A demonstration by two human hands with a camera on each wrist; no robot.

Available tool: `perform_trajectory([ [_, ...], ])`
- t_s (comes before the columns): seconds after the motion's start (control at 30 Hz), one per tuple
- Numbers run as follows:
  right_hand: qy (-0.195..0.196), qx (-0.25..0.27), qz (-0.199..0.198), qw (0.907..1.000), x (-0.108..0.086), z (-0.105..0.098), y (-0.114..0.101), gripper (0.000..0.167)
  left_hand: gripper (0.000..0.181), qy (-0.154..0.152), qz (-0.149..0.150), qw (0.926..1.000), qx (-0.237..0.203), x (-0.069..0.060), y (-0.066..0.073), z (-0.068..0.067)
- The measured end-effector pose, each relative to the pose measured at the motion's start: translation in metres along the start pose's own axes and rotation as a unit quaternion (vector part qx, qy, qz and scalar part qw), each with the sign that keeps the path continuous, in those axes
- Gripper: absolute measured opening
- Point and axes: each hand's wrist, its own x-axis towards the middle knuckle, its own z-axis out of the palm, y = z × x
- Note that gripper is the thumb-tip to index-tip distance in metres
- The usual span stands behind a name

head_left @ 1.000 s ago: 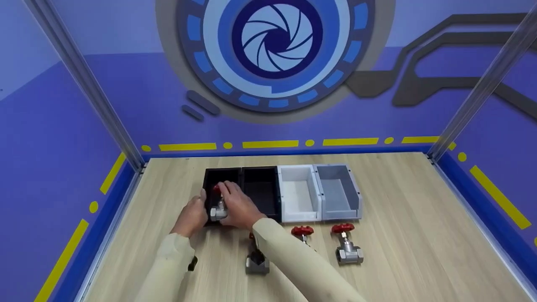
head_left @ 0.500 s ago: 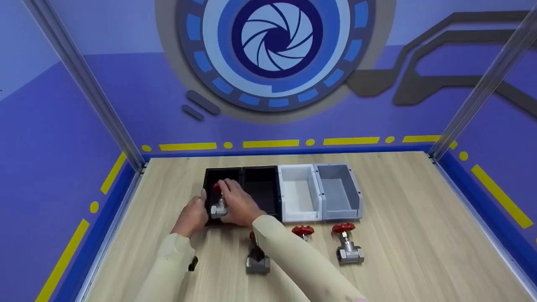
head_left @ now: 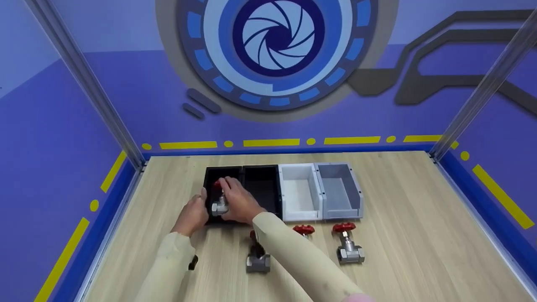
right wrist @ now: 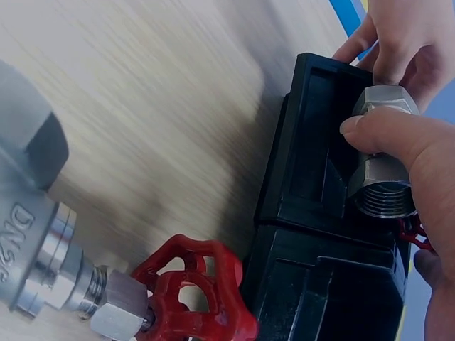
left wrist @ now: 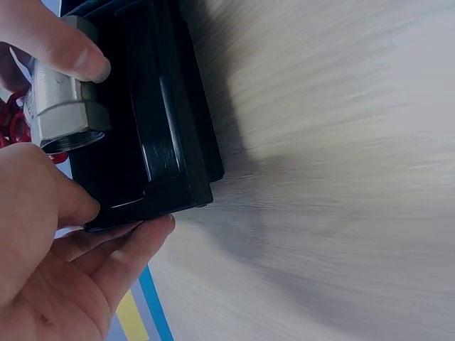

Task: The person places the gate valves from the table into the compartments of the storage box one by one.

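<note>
In the head view, my right hand [head_left: 241, 203] grips a metal valve with a red handwheel [head_left: 219, 208] inside the leftmost black bin [head_left: 223, 172]. The right wrist view shows the thumb lying across the valve's metal body [right wrist: 384, 174], whose threaded end faces the camera. My left hand [head_left: 193, 214] pinches the side wall of that same bin, thumb inside and fingers outside, as the left wrist view shows at the bin's rim [left wrist: 153, 211]. The handwheel is partly hidden by the right fingers.
A second black bin [head_left: 261, 188], a white bin [head_left: 298, 195] and a grey bin [head_left: 337, 195] adjoin in a row. In front lie a dark grey valve [head_left: 258, 263], a valve with a red handwheel [head_left: 303, 230] mostly behind the right sleeve, and another red-wheeled valve [head_left: 350, 253].
The right hand and its valve have shifted very slightly toward the back of the bin. My left hand keeps its hold on the bin wall.
</note>
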Motion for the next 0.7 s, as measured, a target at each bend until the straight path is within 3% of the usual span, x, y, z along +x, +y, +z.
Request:
perform_trajectory([
  [0.27, 0.0, 0.01, 0.003, 0.9999, 0.002, 0.0003, 0.0009, 0.106, 0.056, 0.014, 0.008, 0.9998, 0.009, 0.0001, 0.0019, 0.0015],
  [0.7, 0.014, 0.001, -0.008, 0.9999, 0.0079, 0.0088, 0.007, 0.105, 0.058, -0.019, -0.017, 0.9997, -0.003, 0.0023, 0.0026, 0.0008],
])
